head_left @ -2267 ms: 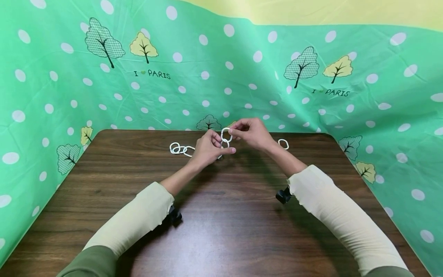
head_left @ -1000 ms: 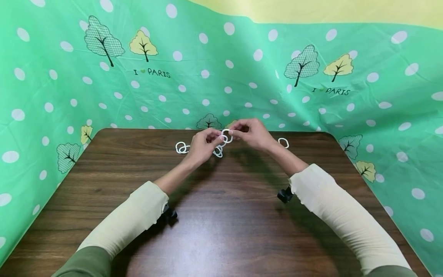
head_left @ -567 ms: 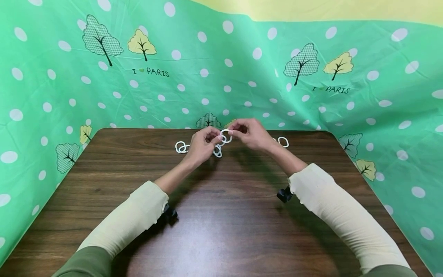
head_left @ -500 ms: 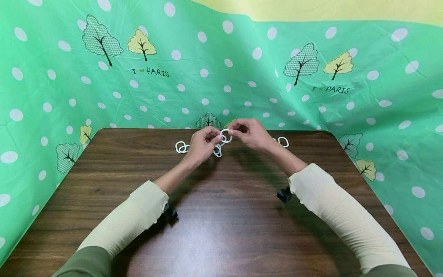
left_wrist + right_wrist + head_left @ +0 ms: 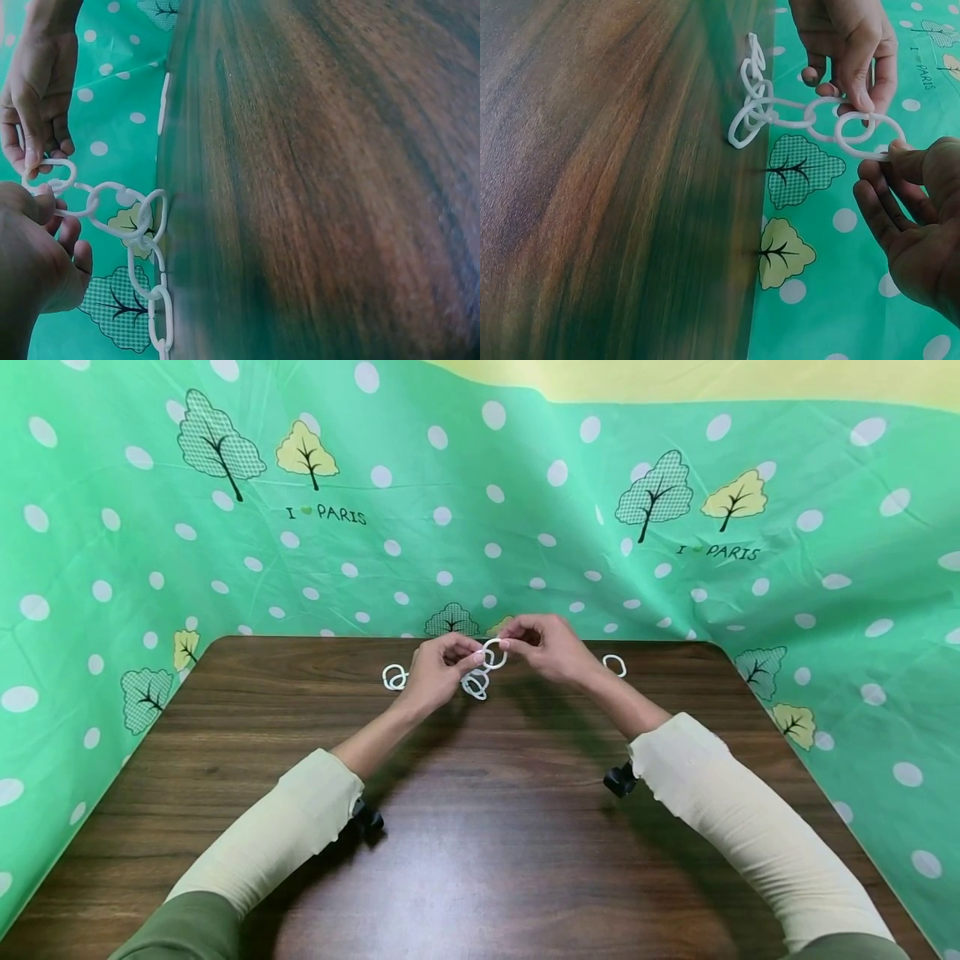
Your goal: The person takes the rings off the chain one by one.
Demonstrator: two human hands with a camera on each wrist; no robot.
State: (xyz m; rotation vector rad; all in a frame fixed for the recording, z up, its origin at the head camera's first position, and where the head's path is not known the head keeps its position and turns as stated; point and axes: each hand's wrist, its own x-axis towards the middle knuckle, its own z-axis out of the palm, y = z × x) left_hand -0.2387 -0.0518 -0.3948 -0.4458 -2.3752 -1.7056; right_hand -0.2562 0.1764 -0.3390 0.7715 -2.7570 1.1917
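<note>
A chain of white plastic links runs across the far part of the table. My right hand (image 5: 551, 647) pinches the white end link (image 5: 877, 115) between thumb and fingertips at its right side. My left hand (image 5: 437, 672) pinches the chain with thumb and fingers at the other side, where the end link overlaps the neighbouring link (image 5: 810, 124). Both hands are above the table's far edge, fingertips close together. From there the chain hangs down, and several links (image 5: 475, 687) bunch up below my left fingers. Its tail (image 5: 393, 677) lies left of my left hand; my hand hides the stretch between.
A single loose white link (image 5: 614, 666) lies on the table behind my right wrist. The dark wood table (image 5: 480, 827) meets a green dotted cloth (image 5: 442, 518) at its far edge. A black wrist camera (image 5: 367, 818) sits under the left forearm, another (image 5: 619, 779) under the right.
My left hand has drawn back slightly left, and its outstretched thumb now pinches the chain. The chain's tail has shifted a little right. My right hand stays nearly in place on the end link.
</note>
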